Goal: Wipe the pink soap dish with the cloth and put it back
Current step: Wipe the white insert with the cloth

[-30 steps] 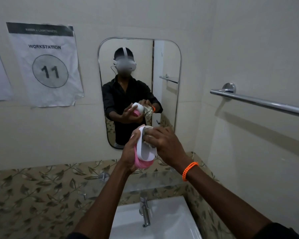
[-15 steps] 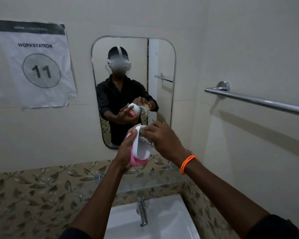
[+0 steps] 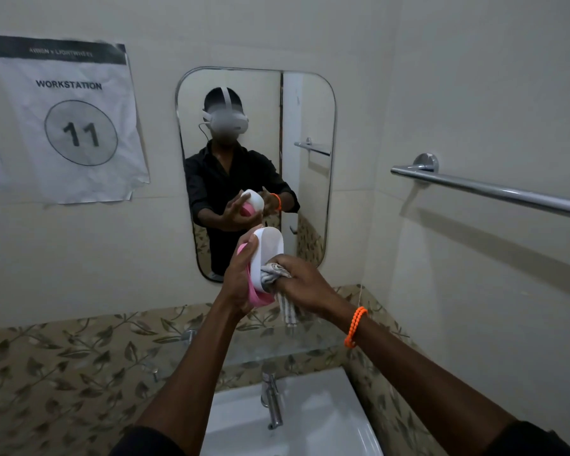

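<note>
The pink soap dish (image 3: 263,265) is being held up on its edge in front of the mirror (image 3: 310,192), well above the sink (image 3: 326,419) and tap (image 3: 272,403), with free air on all sides and the towel rail (image 3: 487,189) off to the right. The left hand (image 3: 241,281) is gripping its pink back. The right hand (image 3: 301,281) is pinching the bunched cloth (image 3: 273,273) against the white inset's lower end, where earlier it was rubbing near the top; a strip is now dangling below
</note>
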